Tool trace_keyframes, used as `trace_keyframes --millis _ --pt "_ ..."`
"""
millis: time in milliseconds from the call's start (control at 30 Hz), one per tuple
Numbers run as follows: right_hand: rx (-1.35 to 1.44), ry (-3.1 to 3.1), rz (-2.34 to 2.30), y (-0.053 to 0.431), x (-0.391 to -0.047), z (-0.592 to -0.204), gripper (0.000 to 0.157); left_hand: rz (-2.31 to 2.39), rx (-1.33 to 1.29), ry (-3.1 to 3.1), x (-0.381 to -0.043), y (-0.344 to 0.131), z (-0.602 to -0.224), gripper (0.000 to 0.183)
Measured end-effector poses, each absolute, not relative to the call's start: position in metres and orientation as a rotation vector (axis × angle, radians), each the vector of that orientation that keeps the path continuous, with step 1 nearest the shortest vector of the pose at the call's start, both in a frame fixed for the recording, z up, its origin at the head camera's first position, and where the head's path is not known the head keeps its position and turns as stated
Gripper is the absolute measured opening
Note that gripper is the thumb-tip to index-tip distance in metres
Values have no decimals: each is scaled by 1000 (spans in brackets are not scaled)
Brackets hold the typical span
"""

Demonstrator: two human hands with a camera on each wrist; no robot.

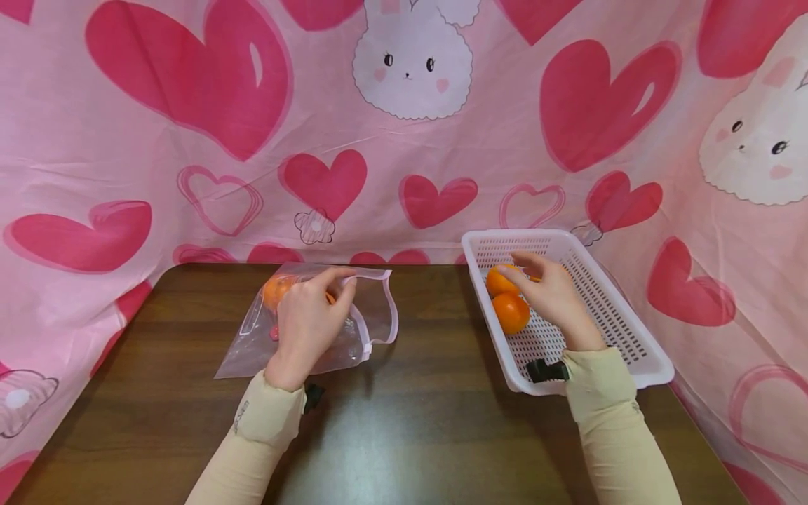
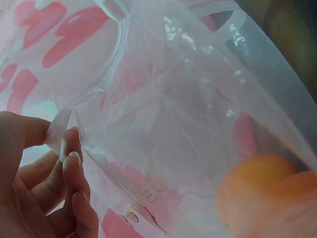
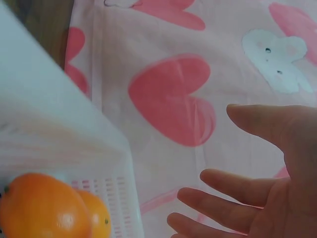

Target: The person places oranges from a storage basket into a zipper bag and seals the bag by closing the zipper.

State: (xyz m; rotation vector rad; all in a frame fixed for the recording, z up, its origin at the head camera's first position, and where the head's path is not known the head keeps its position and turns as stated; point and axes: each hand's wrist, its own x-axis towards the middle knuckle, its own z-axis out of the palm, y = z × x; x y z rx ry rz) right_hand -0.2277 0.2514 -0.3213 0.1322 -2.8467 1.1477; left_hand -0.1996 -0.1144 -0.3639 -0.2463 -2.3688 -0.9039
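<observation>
My left hand [image 1: 309, 319] pinches the edge of a clear zip bag [image 1: 252, 359] near its mouth; in the left wrist view the bag film [image 2: 59, 126] is caught between thumb and fingers. Inside the bag lie oranges [image 2: 252, 191], partly covered by the hand in the head view. My right hand [image 1: 555, 298], fingers spread and holding nothing, hovers over a white plastic basket [image 1: 653, 365]. Beneath it and to its left are two oranges [image 1: 510, 313]; a sliver of orange colour also shows between thumb and fingers. The right wrist view shows oranges [image 3: 44, 208] apart from the fingers.
Both the bag and the basket are on a dark wooden table [image 1: 429, 421], the basket at the right. A pink cloth [image 1: 442, 154] printed with hearts and rabbits hangs behind and along the sides. Dark straps [image 1: 546, 370] show at the wrists.
</observation>
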Motion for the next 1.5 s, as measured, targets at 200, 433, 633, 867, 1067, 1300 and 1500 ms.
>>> trace_keyframes --millis 200,433,633,867,1067,1300,1500 --pt "145 -2916 1074 261 -230 -324 72 -884 -260 -2347 -200 -115 -365 22" --pt "173 -2972 1001 271 -234 -328 74 -882 -262 -2342 -200 -115 -366 21" --pt "157 -3018 988 275 -238 -330 73 -882 -258 -2347 -201 -115 -366 22" --pt "157 -3092 946 281 -242 -332 77 -878 -258 -2344 -200 -115 -364 22" --pt "121 -3171 880 288 -248 -337 80 -884 -260 -2349 -199 -115 -364 22" --pt "30 -3245 901 293 -253 -345 81 -898 -263 -2362 -199 -115 -363 23" --pt "-2 -3302 910 295 -260 -353 82 -892 -258 -2363 -199 -115 -363 23"
